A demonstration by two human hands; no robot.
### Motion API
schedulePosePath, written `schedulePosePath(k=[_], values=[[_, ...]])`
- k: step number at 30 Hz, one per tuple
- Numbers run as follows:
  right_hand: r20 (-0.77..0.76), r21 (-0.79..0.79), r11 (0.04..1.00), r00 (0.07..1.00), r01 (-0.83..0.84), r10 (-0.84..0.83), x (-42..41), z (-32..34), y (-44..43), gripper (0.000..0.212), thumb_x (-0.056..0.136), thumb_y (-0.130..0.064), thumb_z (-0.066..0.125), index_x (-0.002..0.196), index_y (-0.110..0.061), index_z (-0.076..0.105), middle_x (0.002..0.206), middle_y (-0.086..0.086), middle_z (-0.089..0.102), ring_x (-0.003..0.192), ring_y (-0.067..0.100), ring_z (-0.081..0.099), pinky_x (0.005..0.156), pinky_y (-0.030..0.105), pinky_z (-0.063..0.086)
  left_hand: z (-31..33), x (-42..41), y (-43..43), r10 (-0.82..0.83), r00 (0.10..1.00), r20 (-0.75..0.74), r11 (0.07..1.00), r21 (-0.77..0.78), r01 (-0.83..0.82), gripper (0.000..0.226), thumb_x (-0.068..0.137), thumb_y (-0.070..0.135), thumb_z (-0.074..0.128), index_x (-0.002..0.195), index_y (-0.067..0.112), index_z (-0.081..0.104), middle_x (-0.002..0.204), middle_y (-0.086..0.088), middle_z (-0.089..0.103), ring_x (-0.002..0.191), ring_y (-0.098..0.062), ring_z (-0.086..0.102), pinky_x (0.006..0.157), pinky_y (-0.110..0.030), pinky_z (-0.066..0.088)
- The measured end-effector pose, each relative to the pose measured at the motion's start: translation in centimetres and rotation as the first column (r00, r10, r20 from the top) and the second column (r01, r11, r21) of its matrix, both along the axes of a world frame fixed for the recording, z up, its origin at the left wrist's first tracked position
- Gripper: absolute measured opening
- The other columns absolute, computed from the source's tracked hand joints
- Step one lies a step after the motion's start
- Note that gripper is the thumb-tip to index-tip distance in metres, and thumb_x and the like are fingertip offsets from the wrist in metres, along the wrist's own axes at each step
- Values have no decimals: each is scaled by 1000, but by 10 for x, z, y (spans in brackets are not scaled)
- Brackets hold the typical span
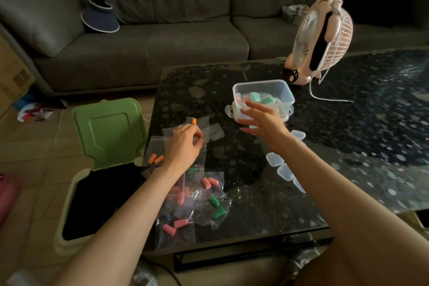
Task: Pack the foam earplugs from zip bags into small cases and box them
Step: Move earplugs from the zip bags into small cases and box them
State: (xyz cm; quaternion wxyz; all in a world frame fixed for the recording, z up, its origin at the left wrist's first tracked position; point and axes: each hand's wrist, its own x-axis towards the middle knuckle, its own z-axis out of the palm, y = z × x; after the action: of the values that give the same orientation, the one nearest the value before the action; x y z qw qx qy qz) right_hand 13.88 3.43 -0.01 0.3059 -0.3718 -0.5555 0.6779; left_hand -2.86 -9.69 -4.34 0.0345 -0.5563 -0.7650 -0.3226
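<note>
The left hand point(183, 144) is curling its fingers over the clear bags point(185, 193) at the table's left side and pinching one orange plug point(193, 121) at its fingertips. The right hand point(262, 121) is hovering with fingers spread just in front of the box point(263, 90), motion-blurred; whether anything is lying under its palm cannot be told.

The box, one clear tub, is sitting on its own lid point(229, 110) on the table point(348, 123) and is holding filled cases, green and pink showing through; their number is too blurred to count. Four empty cases point(275, 159) are lying beside the right forearm, one near the wrist and three in a row toward the near edge.

The bags are overlapping, so their count is unclear. Through them are showing two orange plugs point(156, 159) left of the left wrist, two pink plugs point(210, 182), two green plugs point(217, 206) and two more pink ones point(174, 226) nearest the edge. More colour is hiding under the left forearm.

One pink fan point(320, 37), bearing a black paw print on its base, is standing behind the box. One bin point(109, 127) is standing open, its green lid raised, left of the table. One dark visor point(99, 16) is resting on the sofa point(185, 42). A carton point(14, 72) at far left is carrying printing too blurred to read.
</note>
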Motion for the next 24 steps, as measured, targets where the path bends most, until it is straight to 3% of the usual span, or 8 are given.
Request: schedulePosePath(k=[7,10,13,16,20,24], values=[[274,180,958,947,-223,169,-9,-13,-16,14,91,-12,60,104,-12,65,100,13,69,75,21,68,67,26,57,13,-11,-17,23,1000,-14,996,92,-22,1,85,7,63,84,7,63,88,-3,62,87,-17,53,73,-26,42],[373,254,927,912,-276,169,-13,-20,-15,11,90,-15,61,101,-16,65,98,9,70,75,17,69,69,26,58,23,-37,-34,142,989,-49,983,124,-135,5,82,7,65,80,11,63,84,-3,63,81,-18,53,69,-29,38],[418,281,908,891,-311,176,-14,-24,-16,11,90,-14,62,100,-15,65,93,8,69,74,16,69,67,25,58,26,-71,-57,316,947,53,940,118,-320,4,82,8,66,82,11,65,81,-1,63,76,-19,55,64,-30,40],[444,302,897,880,-324,169,-14,-25,-18,14,90,-12,61,104,-10,66,91,8,68,74,16,68,68,27,59,17,-105,-81,452,870,197,889,-24,-457,3,84,13,67,83,15,64,82,0,63,77,-20,58,69,-33,49],[457,320,887,874,-333,163,-11,-22,-21,14,91,-12,61,104,-10,65,98,11,68,77,18,69,69,27,59,-22,-153,-112,597,707,378,800,-222,-557,22,80,14,71,64,22,58,85,-12,69,85,-33,64,80,-42,52],[474,350,874,868,-339,147,-9,-20,-28,13,91,-11,61,103,-9,66,95,11,68,76,18,68,70,28,59,-62,-172,-133,695,586,416,718,-418,-556,24,79,11,71,60,21,60,90,-20,70,89,-38,64,83,-44,50]])
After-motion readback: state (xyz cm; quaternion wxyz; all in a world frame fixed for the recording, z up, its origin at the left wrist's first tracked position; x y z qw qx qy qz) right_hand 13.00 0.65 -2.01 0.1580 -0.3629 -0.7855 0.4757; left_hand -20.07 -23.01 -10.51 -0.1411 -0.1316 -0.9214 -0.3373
